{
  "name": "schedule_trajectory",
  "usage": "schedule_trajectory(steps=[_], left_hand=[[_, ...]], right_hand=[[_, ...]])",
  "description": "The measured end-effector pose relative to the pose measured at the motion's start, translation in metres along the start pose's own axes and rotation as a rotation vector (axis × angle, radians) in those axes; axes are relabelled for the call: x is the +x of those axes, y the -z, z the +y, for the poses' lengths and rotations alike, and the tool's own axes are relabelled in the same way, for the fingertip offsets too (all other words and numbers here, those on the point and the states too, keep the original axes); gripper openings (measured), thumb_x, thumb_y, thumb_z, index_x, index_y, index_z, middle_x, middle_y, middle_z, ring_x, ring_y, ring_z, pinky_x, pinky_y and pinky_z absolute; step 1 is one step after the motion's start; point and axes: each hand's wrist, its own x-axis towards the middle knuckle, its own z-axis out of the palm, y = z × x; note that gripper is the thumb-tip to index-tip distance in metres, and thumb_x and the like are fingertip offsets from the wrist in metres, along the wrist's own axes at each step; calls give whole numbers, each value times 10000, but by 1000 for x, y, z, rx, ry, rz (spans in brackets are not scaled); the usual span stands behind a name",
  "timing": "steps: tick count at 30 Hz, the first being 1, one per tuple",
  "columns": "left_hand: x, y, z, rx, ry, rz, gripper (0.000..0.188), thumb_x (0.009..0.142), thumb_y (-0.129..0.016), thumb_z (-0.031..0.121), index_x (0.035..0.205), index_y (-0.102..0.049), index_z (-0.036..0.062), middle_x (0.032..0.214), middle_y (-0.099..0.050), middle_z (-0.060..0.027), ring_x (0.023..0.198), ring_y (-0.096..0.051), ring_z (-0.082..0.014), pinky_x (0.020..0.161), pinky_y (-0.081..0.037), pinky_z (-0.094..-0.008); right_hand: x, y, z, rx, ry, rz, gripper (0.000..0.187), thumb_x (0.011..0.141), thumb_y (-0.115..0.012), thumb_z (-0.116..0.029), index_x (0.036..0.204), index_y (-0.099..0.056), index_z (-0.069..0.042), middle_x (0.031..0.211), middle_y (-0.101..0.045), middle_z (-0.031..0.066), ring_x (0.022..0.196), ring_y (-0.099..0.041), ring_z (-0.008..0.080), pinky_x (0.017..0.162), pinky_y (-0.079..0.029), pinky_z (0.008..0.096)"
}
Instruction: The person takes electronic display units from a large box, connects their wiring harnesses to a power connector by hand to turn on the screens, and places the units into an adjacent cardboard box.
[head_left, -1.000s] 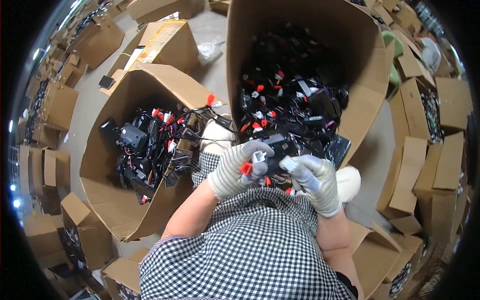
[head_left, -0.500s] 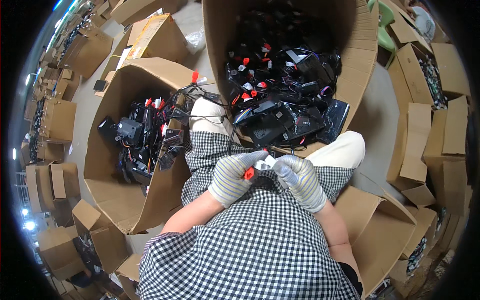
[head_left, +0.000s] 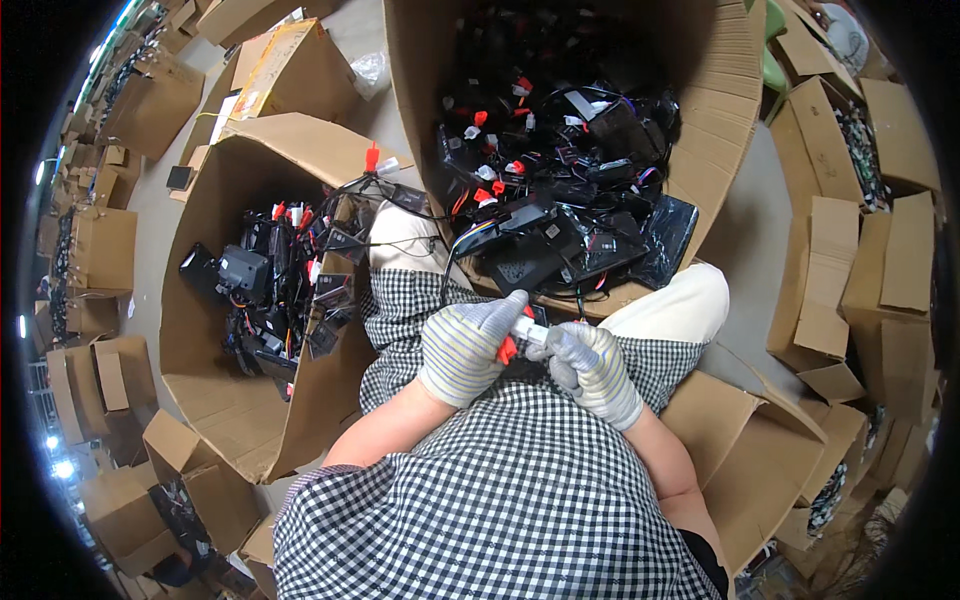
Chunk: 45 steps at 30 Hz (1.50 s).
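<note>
Over my lap, my gloved left hand [head_left: 465,350] pinches a white plastic connector [head_left: 531,330] between thumb and fingers. A red piece [head_left: 507,350] sticks out beside those fingertips. My gloved right hand [head_left: 597,373] is closed at the connector's right end, its fingertips pressed against it. Both gloves are pale with thin stripes. A black cable [head_left: 447,270] hangs just beyond the left hand; its lower end is hidden. Whatever lies under the fingers is too dark to make out.
Ahead stands a large carton [head_left: 725,130] of black electronic units with cables and red and white connectors. To my left, another carton [head_left: 195,360] holds similar units. An open carton [head_left: 745,450] is at my right. Several more boxes line both sides.
The white connector shows more fully between my hands now. My right fingers have curled in more, and the right hand has shifted slightly. The whole view has shifted a little.
</note>
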Motion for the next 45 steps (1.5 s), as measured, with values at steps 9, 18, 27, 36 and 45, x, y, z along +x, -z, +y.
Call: schedule_trajectory(steps=[9,18,27,36,45], left_hand=[[16,-11,-22,70,-244,-120,460,730,-681,232,1151,-588,72,765,-655,-77,630,-629,-248,544,-493,-353],[102,-1,-67,209,-52,-66,427,788,-661,246,1172,-580,80,995,-630,-154,919,-591,-340,834,-449,-433],[49,-10,-124,-1414,474,220,372,854,-682,263,1132,-589,35,972,-655,-40,889,-625,-142,815,-515,-266],[-2,44,-126,-1843,585,781,374,860,-628,221,1174,-563,28,1165,-616,-99,1097,-571,-252,992,-452,-423],[38,37,-63,-772,396,681,448,946,-487,157,1368,-408,32,1339,-464,-118,1206,-470,-227,997,-385,-365]], right_hand=[[19,10,6,-158,23,72,383,910,-591,-394,981,-678,-28,575,-464,-53,514,-409,21,466,-314,196],[30,21,25,-732,72,-251,345,915,-541,-387,1028,-698,-102,871,-694,66,808,-655,180,788,-494,280],[19,20,27,-789,86,-280,361,926,-518,-389,1061,-679,-96,926,-694,99,867,-668,215,806,-493,300],[25,18,22,-726,48,-224,376,912,-560,-387,1023,-684,-50,902,-699,98,842,-657,175,787,-497,294],[34,28,40,-763,146,-90,453,922,-506,-458,930,-676,-38,745,-643,118,687,-636,238,644,-487,335]])
